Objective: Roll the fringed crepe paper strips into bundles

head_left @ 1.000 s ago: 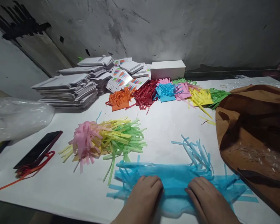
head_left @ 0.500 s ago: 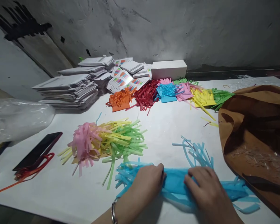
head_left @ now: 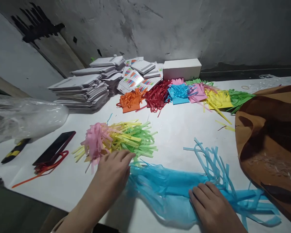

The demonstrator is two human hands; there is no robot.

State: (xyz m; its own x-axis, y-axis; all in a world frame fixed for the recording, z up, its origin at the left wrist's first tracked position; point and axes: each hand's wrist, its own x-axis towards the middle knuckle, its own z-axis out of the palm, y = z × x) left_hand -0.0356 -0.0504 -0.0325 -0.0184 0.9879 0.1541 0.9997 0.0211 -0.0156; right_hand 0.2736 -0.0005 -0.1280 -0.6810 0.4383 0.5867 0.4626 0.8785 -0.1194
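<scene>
Blue tissue paper [head_left: 181, 181] with strips cut at its ends lies across the front of the table, a thin layer bulging toward me. My left hand [head_left: 117, 170] is closed on its left end, fingers bent and fingertips partly hidden. On the right part of the sheet, my right hand [head_left: 213, 205] presses down with curled fingers, gripping the paper's folded edge. Loose blue strips [head_left: 214, 161] fan out beyond the right hand. Just behind my left hand is a pile of pink [head_left: 97, 139], yellow and light green fringed tissue [head_left: 142, 139].
Fringed bundles, such as an orange one [head_left: 131, 102], line the back beside stacked white packets [head_left: 80, 92] and a white box [head_left: 181, 68]. A brown bag [head_left: 247, 129] stands right. A phone [head_left: 53, 147] with a red strap and clear plastic [head_left: 38, 113] lie left.
My left hand has moved left from the middle of the blue tissue to its left end, and the paper has spread and billowed toward me. The right hand stays on it. The view has shifted slightly.
</scene>
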